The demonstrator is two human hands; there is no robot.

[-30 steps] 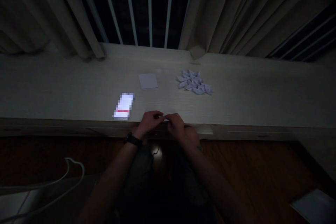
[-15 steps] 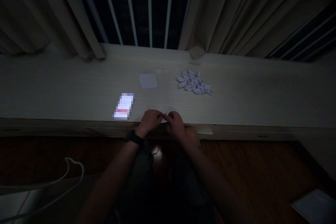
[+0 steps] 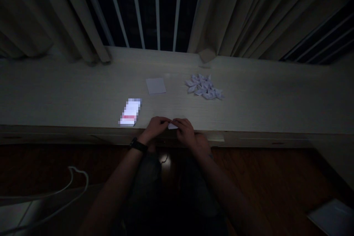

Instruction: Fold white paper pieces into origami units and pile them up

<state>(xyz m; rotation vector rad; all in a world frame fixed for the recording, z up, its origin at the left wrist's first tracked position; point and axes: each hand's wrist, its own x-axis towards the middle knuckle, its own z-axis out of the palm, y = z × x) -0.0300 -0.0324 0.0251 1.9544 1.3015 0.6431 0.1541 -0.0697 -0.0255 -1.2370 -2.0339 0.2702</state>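
Between my two hands, at the front edge of the pale sill, is a small folded piece of white paper [image 3: 173,126]. My left hand [image 3: 157,127], with a dark watch on its wrist, pinches the paper's left side. From the right, my right hand [image 3: 186,131] grips it too, the fingers laid along its top edge. Fingers cover much of the paper, so its full shape is hidden. Beyond my hands lie a stack of square white paper [image 3: 156,86] and a cluster of folded paper pieces [image 3: 204,87] with pointed tips.
A lit phone [image 3: 131,112] with a blurred screen lies on the sill [image 3: 69,92] left of my hands. Curtains [image 3: 238,14] and a barred window stand behind. A white cable [image 3: 83,184] loops at lower left. The room is dim.
My left hand has shifted slightly left and down, and its fingers reach flatter over the paper. The right-hand fingers have stretched toward the left. More of the paper's lower part shows.
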